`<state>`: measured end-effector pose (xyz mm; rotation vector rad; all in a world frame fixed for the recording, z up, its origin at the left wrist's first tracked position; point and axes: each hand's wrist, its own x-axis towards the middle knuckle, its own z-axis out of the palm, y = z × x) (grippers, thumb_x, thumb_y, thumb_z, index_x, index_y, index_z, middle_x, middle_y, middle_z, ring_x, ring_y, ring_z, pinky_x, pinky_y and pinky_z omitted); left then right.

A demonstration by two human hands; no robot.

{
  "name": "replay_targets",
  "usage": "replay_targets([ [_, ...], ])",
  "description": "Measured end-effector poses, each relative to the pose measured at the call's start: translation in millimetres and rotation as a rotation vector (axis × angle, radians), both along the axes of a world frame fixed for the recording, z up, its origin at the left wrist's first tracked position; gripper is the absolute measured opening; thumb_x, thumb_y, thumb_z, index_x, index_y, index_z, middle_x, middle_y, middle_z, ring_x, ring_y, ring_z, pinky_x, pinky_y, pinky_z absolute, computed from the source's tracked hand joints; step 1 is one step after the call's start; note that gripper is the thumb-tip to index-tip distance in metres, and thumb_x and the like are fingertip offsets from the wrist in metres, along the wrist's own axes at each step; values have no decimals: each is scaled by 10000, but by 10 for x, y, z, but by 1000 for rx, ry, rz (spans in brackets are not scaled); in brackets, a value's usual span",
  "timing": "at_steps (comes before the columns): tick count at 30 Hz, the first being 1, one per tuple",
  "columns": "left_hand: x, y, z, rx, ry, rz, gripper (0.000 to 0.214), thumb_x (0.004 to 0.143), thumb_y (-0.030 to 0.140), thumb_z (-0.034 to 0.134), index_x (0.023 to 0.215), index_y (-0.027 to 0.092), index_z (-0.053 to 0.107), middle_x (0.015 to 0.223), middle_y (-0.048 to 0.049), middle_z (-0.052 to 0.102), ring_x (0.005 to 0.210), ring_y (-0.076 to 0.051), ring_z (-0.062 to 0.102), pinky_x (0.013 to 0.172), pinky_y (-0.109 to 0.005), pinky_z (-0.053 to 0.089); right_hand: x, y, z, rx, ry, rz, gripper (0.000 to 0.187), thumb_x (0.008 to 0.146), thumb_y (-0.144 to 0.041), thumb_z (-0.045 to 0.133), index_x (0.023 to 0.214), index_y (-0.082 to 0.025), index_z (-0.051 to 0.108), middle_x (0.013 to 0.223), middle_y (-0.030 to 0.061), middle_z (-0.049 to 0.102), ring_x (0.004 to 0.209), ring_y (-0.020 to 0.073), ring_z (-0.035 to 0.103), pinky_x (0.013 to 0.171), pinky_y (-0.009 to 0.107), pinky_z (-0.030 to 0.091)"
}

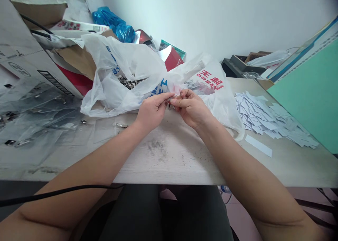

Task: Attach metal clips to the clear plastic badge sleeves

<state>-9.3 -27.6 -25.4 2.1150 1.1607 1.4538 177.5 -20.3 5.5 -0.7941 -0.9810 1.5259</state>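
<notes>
My left hand (153, 110) and my right hand (192, 109) meet above the middle of the table, fingertips pinched together. Between them is something small with a dark tip (169, 107) pointing down; most of it is hidden by the fingers. Just behind my left hand lies an open white plastic bag (102, 88) holding many small dark and metallic pieces (129, 82). A second white plastic bag with red print (224, 111) rests behind my right hand, with pale contents showing through. On the tabletop, left of my left hand, sits a small metallic piece in clear plastic (121, 125).
Clear plastic bags (52, 128) with small metal pieces cover the table's left side. A pile of white paper slips (264, 118) lies at right, with a single slip (258, 145) nearer me. A cardboard box (34, 54) stands left, a green panel (308, 79) right.
</notes>
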Motion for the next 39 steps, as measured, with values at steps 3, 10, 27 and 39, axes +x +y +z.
replay_targets([
  [3,4,-4,1,9,2,5,392,1095,201,620,1370,253,894,1302,-63,910,1138,-257,860,1090,-424,694,11,2,8,-2,8,2,610,543,-196,1074,815,-275,534,706,-52,668,755,166,604,734,339,423],
  [10,-12,43,-3,14,-7,3,415,1085,182,611,1377,255,896,1298,-45,912,1154,-246,861,1117,-418,695,45,1,57,5,-97,62,602,542,-361,1138,858,-272,633,788,-31,704,801,188,664,727,371,427],
  [27,0,15,29,48,-3,-2,390,1092,188,628,1335,270,921,1311,-50,909,1175,-261,858,1129,-435,690,10,-21,60,38,-49,19,614,545,-254,1082,850,-282,550,725,-52,681,770,179,644,773,369,481],
  [39,-27,82,-12,-120,-192,-104,464,1058,231,706,1518,270,758,1437,-96,859,1343,-300,824,1194,-493,681,50,-2,53,23,-100,39,670,551,-434,1174,898,-276,623,899,-12,777,889,201,738,809,373,516],
])
